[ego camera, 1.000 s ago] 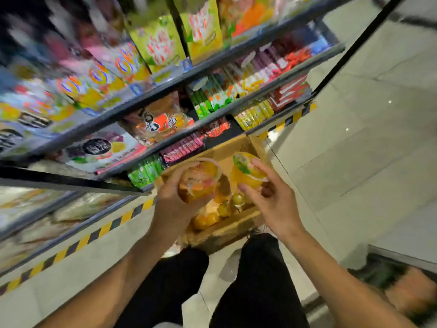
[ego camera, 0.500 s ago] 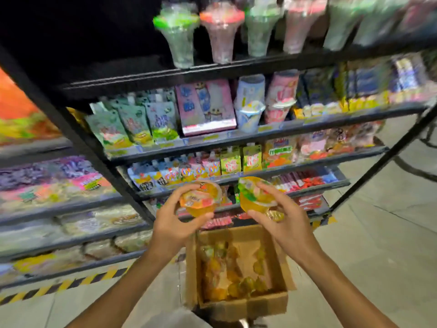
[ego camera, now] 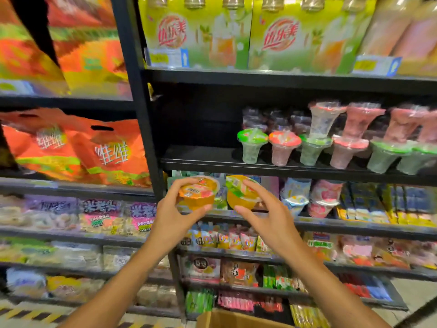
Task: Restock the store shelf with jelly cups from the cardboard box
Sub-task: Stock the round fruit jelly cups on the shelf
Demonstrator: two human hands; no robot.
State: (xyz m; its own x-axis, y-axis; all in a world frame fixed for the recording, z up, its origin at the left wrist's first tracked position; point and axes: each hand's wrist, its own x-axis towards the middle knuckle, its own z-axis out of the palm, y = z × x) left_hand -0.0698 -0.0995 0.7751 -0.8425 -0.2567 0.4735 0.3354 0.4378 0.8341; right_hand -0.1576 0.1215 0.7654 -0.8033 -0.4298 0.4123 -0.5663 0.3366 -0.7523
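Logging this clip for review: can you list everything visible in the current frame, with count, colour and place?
jelly cups: two, orange, one held in each hand.
shelf: black, bare stretch just above the hands.
tall dessert cups: many, green and pink lids, right on that shelf.
drink multipacks: two, yellow-green, top shelf.
snack bags: orange, left bay.
cardboard box: one, brown, bottom edge.
left hand: grips one cup.
right hand: grips the other.
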